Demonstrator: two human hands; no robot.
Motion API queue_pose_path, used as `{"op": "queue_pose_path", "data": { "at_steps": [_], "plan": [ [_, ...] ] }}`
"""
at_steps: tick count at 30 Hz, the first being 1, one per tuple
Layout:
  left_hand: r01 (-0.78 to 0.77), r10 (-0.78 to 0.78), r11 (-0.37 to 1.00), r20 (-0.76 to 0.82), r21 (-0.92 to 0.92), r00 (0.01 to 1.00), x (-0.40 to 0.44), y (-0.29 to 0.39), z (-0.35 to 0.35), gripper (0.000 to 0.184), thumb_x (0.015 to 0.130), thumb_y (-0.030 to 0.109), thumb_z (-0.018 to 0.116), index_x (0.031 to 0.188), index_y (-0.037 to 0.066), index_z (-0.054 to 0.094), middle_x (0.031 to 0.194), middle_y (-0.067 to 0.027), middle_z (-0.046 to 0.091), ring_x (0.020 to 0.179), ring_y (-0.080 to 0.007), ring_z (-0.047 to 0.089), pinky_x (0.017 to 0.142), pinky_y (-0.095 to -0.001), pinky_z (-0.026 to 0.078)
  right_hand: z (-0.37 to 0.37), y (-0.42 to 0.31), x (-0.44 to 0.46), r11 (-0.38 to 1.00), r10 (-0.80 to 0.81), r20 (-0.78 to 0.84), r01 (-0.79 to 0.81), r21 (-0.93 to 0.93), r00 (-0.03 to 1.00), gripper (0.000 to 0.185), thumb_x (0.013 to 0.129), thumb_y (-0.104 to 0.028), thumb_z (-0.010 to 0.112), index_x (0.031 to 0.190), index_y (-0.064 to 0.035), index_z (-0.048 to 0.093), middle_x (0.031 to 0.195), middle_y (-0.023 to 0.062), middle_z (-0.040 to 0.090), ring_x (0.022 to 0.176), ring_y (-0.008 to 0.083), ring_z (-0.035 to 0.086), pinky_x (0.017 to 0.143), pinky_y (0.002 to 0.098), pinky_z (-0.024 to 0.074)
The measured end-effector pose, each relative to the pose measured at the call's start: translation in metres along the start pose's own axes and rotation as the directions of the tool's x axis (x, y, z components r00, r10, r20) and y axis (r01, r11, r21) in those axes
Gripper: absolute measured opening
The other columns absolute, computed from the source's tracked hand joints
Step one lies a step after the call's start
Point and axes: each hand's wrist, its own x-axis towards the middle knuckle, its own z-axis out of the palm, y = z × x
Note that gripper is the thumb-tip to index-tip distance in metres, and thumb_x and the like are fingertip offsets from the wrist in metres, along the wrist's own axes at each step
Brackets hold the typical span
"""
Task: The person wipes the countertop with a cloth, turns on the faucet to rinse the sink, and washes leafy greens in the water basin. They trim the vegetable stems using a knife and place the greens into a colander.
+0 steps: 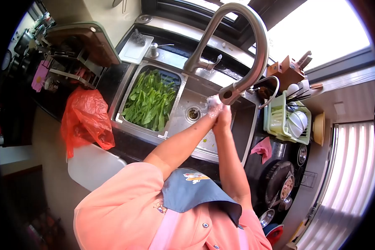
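Note:
My left hand (214,107) and my right hand (223,118) are pressed together over the right basin of the steel sink (183,129), just below the head of the tall faucet (261,46). White foam or water covers the left hand and its wrist. The faucet head hides part of both hands, so their fingers do not show clearly, and I make out no object between them. To the left of the hands is the basin's drain (193,113). Leafy green vegetables (150,100) fill the tray set in the left side of the sink.
A red plastic bag (87,121) hangs at the counter's left edge. On the right stand a green dish rack (279,121) with bowls, a knife block (285,73) and a pink cloth (262,149). A soap dispenser (154,51) stands behind the sink.

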Motion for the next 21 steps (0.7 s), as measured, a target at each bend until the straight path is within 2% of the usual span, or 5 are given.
{"op": "queue_pose_path", "data": {
  "at_steps": [2, 3, 5, 14, 21],
  "plan": [
    [-0.018, 0.018, 1.000, 0.002, -0.010, 1.000, -0.032, 0.009, -0.004, 0.074, 0.087, 0.026, 0.079, 0.145, -0.001, 0.041, 0.121, -0.0140, 0.063, 0.108, -0.0225, 0.062, 0.095, -0.0357, 0.052, -0.036, 0.005, 0.041, 0.975, 0.139, 0.281, -0.181, 0.130, 0.950, 0.048, 0.099, -0.059, 0.050, 0.105, -0.0121, 0.058, 0.098, 0.0083, 0.062, 0.076, 0.0278, 0.063, 0.072, 0.0385, 0.0553],
    [-0.029, 0.029, 0.999, 0.002, -0.018, 1.000, -0.047, 0.014, -0.008, 0.073, 0.087, 0.027, 0.078, 0.145, -0.001, 0.042, 0.122, -0.0143, 0.063, 0.109, -0.0229, 0.062, 0.095, -0.0359, 0.051, -0.053, 0.011, 0.046, 0.969, 0.122, 0.396, -0.196, 0.153, 0.910, 0.059, 0.095, -0.064, 0.048, 0.123, -0.0124, 0.057, 0.114, 0.0109, 0.062, 0.105, 0.0401, 0.065, 0.085, 0.0543, 0.0545],
    [-0.054, 0.054, 0.998, -0.011, -0.025, 0.998, -0.072, 0.017, -0.021, 0.072, 0.088, 0.028, 0.078, 0.144, -0.001, 0.044, 0.123, -0.0150, 0.063, 0.111, -0.0236, 0.062, 0.096, -0.0362, 0.051, -0.053, 0.030, 0.047, 0.943, 0.028, 0.230, -0.102, 0.316, 0.973, 0.058, 0.094, -0.066, 0.049, 0.127, -0.0182, 0.055, 0.117, 0.0094, 0.062, 0.112, 0.0433, 0.061, 0.084, 0.0579, 0.0526],
    [0.071, -0.068, 0.997, -0.099, 0.032, 0.993, -0.056, -0.012, -0.102, 0.067, 0.089, 0.033, 0.075, 0.141, -0.002, 0.050, 0.130, -0.0181, 0.061, 0.120, -0.0269, 0.059, 0.102, -0.0374, 0.047, 0.008, 0.073, -0.020, 0.984, 0.180, 0.015, -0.179, -0.015, 0.984, 0.057, 0.102, -0.059, 0.050, 0.136, -0.0129, 0.051, 0.110, 0.0056, 0.060, 0.107, 0.0196, 0.058, 0.094, 0.0369, 0.0483],
    [0.030, -0.061, 0.997, 0.525, 0.068, 0.849, -0.110, 0.029, -0.180, 0.062, 0.090, 0.036, 0.071, 0.137, -0.003, 0.056, 0.133, -0.0222, 0.061, 0.126, -0.0330, 0.059, 0.105, -0.0391, 0.046, -0.041, 0.099, 0.019, 0.871, 0.165, 0.194, -0.051, -0.489, 0.967, 0.083, 0.098, -0.062, 0.054, 0.155, -0.0038, 0.035, 0.149, 0.0180, 0.044, 0.128, 0.0267, 0.048, 0.108, 0.0394, 0.0394]
  ]
}}
